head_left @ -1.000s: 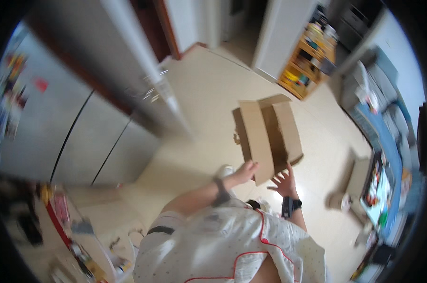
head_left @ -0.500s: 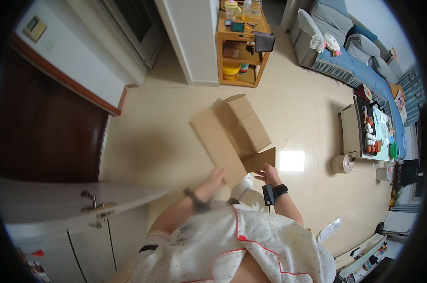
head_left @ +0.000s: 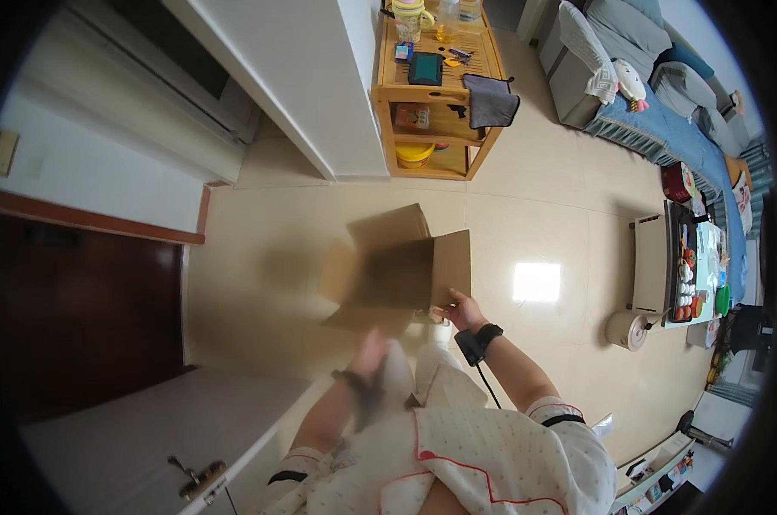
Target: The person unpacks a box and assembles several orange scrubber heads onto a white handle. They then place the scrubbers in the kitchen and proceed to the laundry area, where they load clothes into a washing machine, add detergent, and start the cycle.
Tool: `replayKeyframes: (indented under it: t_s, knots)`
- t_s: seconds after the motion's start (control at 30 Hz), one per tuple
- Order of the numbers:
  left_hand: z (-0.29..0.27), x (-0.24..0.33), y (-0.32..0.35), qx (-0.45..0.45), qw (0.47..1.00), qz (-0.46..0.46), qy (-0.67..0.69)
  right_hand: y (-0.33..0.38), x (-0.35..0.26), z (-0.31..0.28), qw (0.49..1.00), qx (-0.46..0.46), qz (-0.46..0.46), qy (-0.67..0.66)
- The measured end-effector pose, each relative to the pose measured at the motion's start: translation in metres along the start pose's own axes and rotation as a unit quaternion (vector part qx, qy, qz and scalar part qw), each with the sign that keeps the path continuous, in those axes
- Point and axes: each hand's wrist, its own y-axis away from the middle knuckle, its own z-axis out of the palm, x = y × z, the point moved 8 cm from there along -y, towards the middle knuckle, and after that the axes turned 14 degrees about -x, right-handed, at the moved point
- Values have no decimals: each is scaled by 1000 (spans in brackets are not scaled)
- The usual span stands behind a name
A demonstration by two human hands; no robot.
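Observation:
A brown cardboard box (head_left: 453, 266) with its flaps spread is in front of me, and I look into its shadowed inside. My right hand (head_left: 464, 312) grips the lower corner of its right flap, fingers bent round the edge. Beside the near flap is my left hand (head_left: 373, 350), smeared by motion, so its fingers and any contact with the cardboard cannot be made out. Both wrists wear black bands; a small black device with a cable sits at the right one.
A wooden shelf cart (head_left: 431, 93) stands ahead against a white wall end. To the left are a dark brown door (head_left: 88, 318) and a white door with a handle (head_left: 198, 476). At right are a low table (head_left: 652, 262), a round beige bin (head_left: 626, 330) and a blue-covered sofa (head_left: 637, 129).
The box has turned so that its opening faces me, with the flaps spread apart. My left hand has moved down and left; my right has shifted slightly left and grips the flap.

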Motion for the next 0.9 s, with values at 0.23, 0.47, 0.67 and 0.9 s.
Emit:
replayKeyframes:
  t_s: [0.23,0.47,0.67,0.9]
  knots:
    - [-94,52,-138,41,998,-24,-43,-177,12,-80,991,77,-23,109]
    - [-195,111,-315,95,987,64,-114,-312,34,-95,985,165,44,28]
    - [-225,138,-420,57,959,-10,-276,-251,101,-99,974,184,133,-6]
    - [-301,73,-449,67,880,-69,-465,-148,155,-155,917,327,229,0]
